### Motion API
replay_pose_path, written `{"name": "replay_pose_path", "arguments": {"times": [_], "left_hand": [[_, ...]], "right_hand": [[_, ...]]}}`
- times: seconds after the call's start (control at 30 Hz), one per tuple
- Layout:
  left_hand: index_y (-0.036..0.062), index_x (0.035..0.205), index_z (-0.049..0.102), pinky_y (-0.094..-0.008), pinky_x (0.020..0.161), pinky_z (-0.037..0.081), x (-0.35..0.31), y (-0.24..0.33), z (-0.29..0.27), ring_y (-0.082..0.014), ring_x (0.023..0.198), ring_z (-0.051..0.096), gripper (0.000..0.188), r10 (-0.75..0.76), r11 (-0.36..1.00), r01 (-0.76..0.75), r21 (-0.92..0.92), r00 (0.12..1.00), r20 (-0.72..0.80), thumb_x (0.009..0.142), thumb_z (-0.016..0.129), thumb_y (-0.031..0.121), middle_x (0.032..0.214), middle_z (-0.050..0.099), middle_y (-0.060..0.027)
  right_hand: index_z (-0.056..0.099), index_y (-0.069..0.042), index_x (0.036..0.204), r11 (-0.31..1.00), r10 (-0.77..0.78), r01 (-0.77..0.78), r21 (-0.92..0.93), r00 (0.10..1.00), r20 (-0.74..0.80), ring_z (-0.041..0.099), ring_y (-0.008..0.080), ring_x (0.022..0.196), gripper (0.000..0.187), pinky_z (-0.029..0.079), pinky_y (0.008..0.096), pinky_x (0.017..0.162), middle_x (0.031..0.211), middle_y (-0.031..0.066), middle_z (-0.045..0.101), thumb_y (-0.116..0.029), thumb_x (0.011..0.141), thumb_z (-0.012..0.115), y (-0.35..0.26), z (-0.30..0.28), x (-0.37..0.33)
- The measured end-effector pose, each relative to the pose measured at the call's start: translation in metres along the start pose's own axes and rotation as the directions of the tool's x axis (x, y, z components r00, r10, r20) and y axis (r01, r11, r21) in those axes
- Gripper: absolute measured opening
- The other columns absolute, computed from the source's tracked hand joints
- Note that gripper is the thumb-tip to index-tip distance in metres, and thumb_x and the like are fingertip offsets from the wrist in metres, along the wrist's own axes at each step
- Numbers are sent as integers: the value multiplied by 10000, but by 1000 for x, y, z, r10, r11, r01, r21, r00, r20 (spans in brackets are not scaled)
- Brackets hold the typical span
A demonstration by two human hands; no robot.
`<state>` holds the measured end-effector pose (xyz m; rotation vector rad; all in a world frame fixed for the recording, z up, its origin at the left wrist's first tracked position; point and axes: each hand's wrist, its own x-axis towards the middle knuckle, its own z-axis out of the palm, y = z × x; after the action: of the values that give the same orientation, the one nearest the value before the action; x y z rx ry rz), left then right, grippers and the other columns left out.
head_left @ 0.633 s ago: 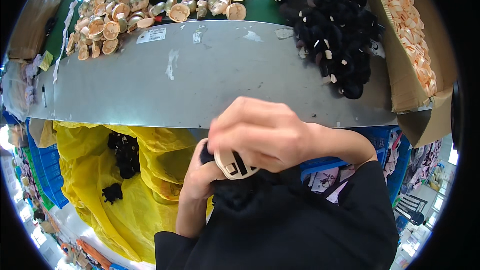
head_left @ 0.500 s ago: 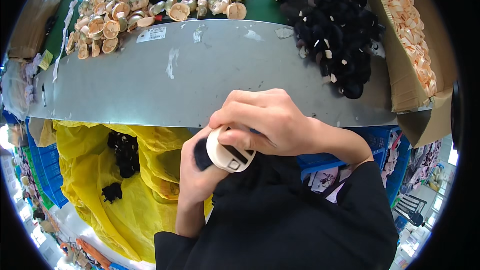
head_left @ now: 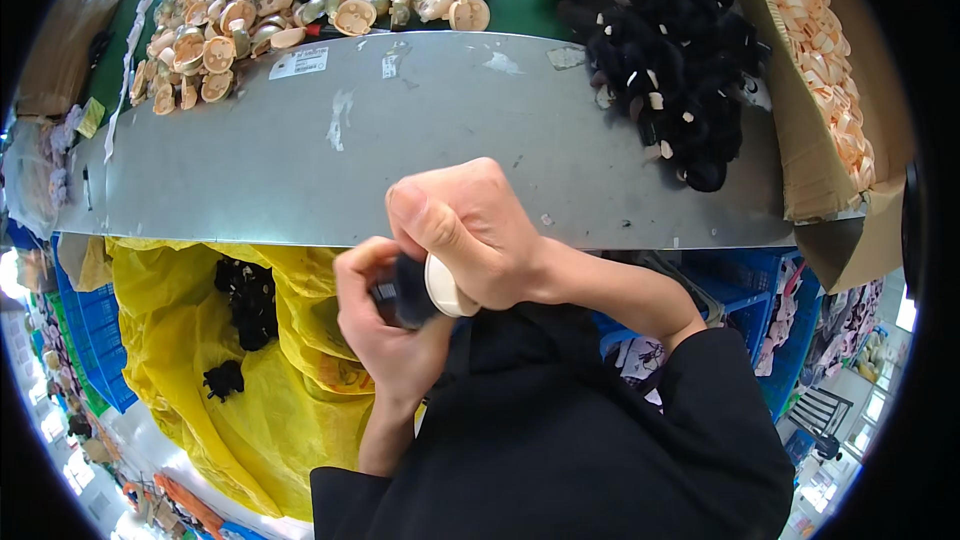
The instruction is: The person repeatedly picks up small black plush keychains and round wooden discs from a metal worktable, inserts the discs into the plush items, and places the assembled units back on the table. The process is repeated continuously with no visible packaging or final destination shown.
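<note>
In front of my body, just off the table's near edge, both hands are at one object. My left hand [head_left: 405, 345] is closed round a black, fuzzy-looking piece [head_left: 411, 290], fingers curled over its far side. Against that black piece sits a cream, round plastic part [head_left: 442, 287], mostly covered by my other hand. My right hand [head_left: 470, 225] is curled in a fist over the cream part, thumb on top. Its fingertips are hidden, and what joins the two parts cannot be seen.
A grey metal table [head_left: 420, 160] lies ahead. Peach and gold plastic shells [head_left: 240, 15] heap at its far left, black plush pieces [head_left: 665, 60] at right. A cardboard box [head_left: 800, 130] holds peach strips. A yellow sack [head_left: 270, 420] with black pieces hangs open at lower left.
My right hand has turned over into a fist and shifted slightly left and up. The cream part's slotted face has turned out of sight, and more of the black piece shows.
</note>
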<state>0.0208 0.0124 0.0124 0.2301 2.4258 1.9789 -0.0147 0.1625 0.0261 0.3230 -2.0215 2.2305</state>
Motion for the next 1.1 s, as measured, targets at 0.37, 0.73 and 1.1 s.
{"name": "replay_pose_path", "arguments": {"times": [0.37, 0.73, 1.1], "left_hand": [[-20, 1108, 612, -284, 918, 484, 18, -3, -10, -116, 969, 621, 207, -314, 593, 372, -714, 923, 221, 997, 667, 146, 1034, 661, -46], [10, 878, 555, -303, 609, 388, 18, -19, -6, -167, 700, 466, 170, 265, 960, -265, 88, 964, 9, 956, 681, 93, 839, 490, -74], [21, 945, 558, -223, 711, 386, 5, -46, 7, -82, 800, 464, 163, 203, 977, -194, -87, 973, 112, 1033, 572, 157, 926, 507, -6]], "right_hand": [[541, -56, 806, 944, -100, 51, -326, 986, -136, 502, 261, 623, 411, 423, 343, 574, 721, 85, 518, -226, 731, 907, 7, -1, -23], [530, -20, 777, 787, -366, 153, -598, 896, -252, 528, 311, 759, 310, 459, 392, 652, 868, 156, 519, -239, 859, 733, 25, 10, -18], [547, 13, 1024, 854, -286, 138, -502, 931, -229, 541, 265, 707, 114, 484, 364, 648, 914, 164, 555, -36, 978, 455, 30, 17, -17]]}}
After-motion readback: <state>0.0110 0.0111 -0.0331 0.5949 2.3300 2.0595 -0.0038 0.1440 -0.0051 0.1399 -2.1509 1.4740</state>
